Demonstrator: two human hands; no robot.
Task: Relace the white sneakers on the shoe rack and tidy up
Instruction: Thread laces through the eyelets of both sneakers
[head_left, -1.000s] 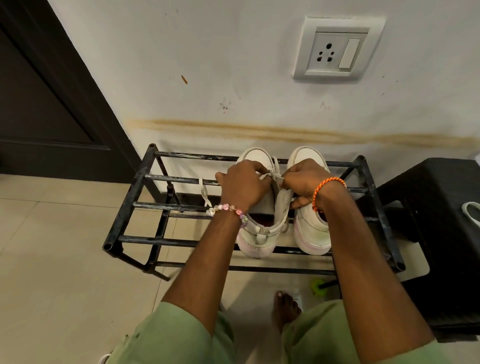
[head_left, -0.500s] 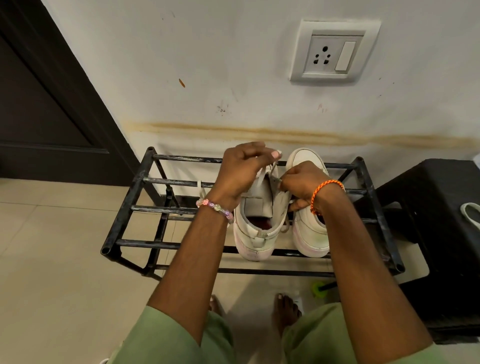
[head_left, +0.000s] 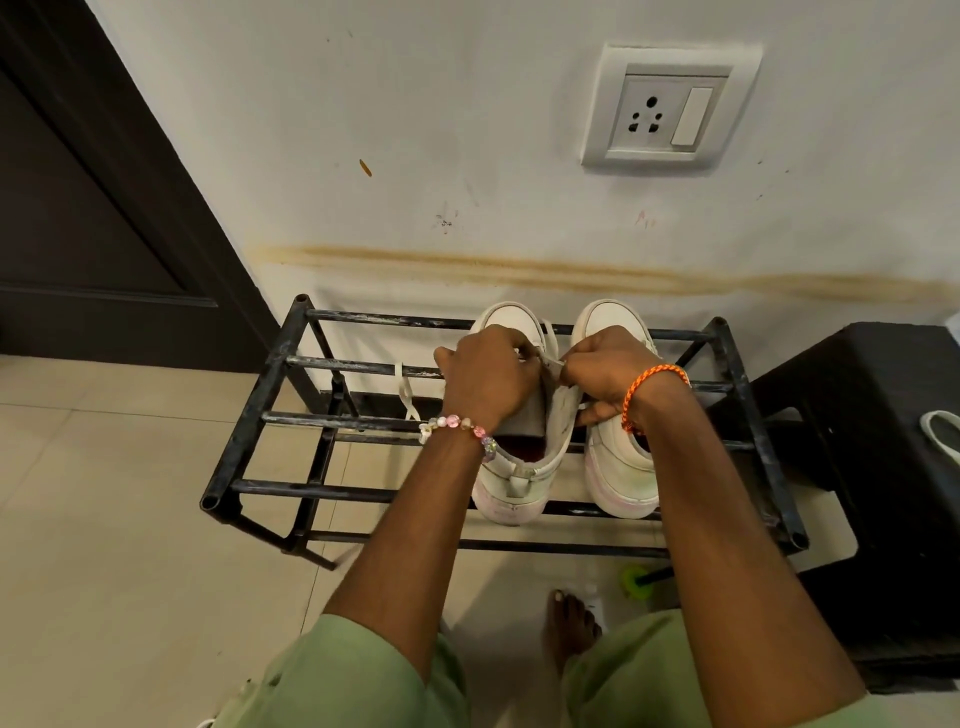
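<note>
Two white sneakers stand side by side on the black metal shoe rack (head_left: 260, 421), toes toward the wall. My left hand (head_left: 485, 376) lies curled over the top of the left sneaker (head_left: 511, 486) and pinches its white lace (head_left: 551, 361). My right hand (head_left: 605, 371) pinches the same lace from the other side, above the gap between the shoes, and covers the front of the right sneaker (head_left: 618, 486). One loose lace end (head_left: 406, 397) hangs down through the rack bars to the left of my left hand.
A black stool (head_left: 878, 467) stands right against the rack, with a pale looped cord (head_left: 943, 431) on it. A dark door (head_left: 78, 208) is at the left. My bare foot (head_left: 569, 623) and a green-tipped rod (head_left: 636, 581) are on the tiled floor in front of the rack.
My left hand rose to the toe of the left sneaker half a second ago and has come back down over its top. My right hand stayed at the lace.
</note>
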